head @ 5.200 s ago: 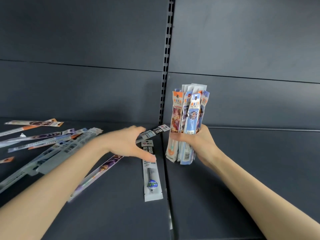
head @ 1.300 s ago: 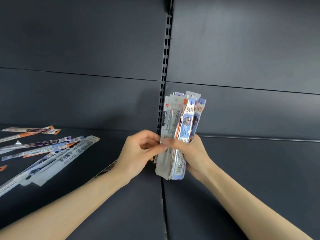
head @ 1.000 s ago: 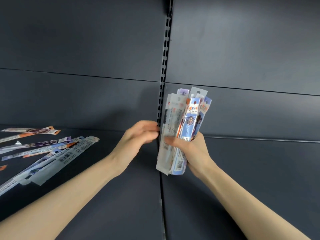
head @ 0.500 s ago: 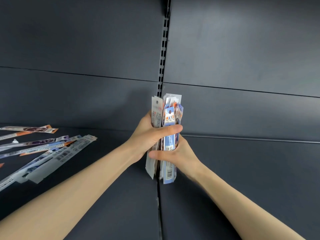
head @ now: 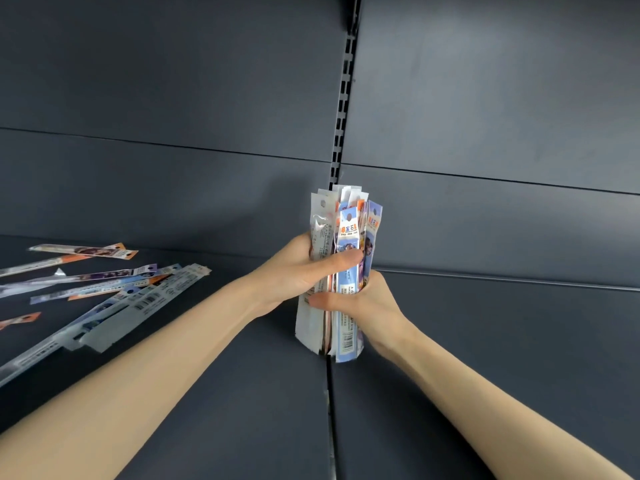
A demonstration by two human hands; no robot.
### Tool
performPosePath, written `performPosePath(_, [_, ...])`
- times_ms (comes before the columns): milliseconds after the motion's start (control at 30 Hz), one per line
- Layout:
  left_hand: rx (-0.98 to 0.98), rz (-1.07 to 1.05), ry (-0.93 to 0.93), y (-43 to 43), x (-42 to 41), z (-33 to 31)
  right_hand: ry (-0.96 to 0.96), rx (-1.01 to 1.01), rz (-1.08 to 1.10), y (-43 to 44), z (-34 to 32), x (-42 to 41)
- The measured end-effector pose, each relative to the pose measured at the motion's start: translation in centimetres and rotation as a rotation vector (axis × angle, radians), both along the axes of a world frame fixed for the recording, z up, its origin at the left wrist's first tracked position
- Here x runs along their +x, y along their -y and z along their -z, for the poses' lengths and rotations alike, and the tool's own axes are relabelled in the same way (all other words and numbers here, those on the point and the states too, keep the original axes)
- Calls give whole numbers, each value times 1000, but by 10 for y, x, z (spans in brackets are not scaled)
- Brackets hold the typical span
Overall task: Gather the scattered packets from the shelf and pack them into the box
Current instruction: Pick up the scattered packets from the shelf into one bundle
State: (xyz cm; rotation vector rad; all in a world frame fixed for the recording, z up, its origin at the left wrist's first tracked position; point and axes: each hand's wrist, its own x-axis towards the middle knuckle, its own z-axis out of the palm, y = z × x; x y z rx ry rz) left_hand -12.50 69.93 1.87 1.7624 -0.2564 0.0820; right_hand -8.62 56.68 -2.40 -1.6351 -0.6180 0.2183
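Note:
A bundle of long narrow packets [head: 343, 223] stands upright over the seam of the dark shelf [head: 242, 393], its lower ends at or near the shelf surface. My left hand [head: 298, 275] wraps around the bundle's upper middle from the left. My right hand [head: 360, 299] grips it lower down from the right. Several loose packets [head: 114, 299] lie scattered flat on the shelf at the far left, well apart from both hands. No box is in view.
The dark back panel [head: 485, 133] rises right behind the bundle, with a slotted upright [head: 346, 88] at the centre. A seam [head: 330, 427] runs along the shelf towards me between two boards.
My left hand, which was apart from the bundle a second ago, has closed around it. The fanned packets are squared into a tighter upright stack, lowered slightly towards the shelf.

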Motion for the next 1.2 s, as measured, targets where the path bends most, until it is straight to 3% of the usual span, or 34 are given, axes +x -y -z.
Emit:
performPosePath(133, [50,-24,-21,-30,-21,-4,-36,4,-27,0,-2,-5])
performPosePath(333, [779,-343,-204,-82,-52,26,-91,-13,-8,-3,-2,-17])
performPosePath(433, [911,-389,-271,-87,-62,41,-108,-18,-11,-5,-3,-20])
performPosePath(600, [707,-469,-240,-90,-60,47,-122,-15,-31,-10,-3,-26])
performPosePath(733, [668,-550,-123,-95,-60,47,-124,-22,-49,-24,-5,-29])
performPosePath(900, [216,-696,114,-111,-72,28,-100,-18,-52,-62,-9,-38])
performPosePath(1033, [-17,-591,179,-134,-85,14,-82,25,-13,-107,-12,-46])
performPosePath(1200, [-80,-477,141,-177,-89,10,-86,55,-43,-159,-15,-55])
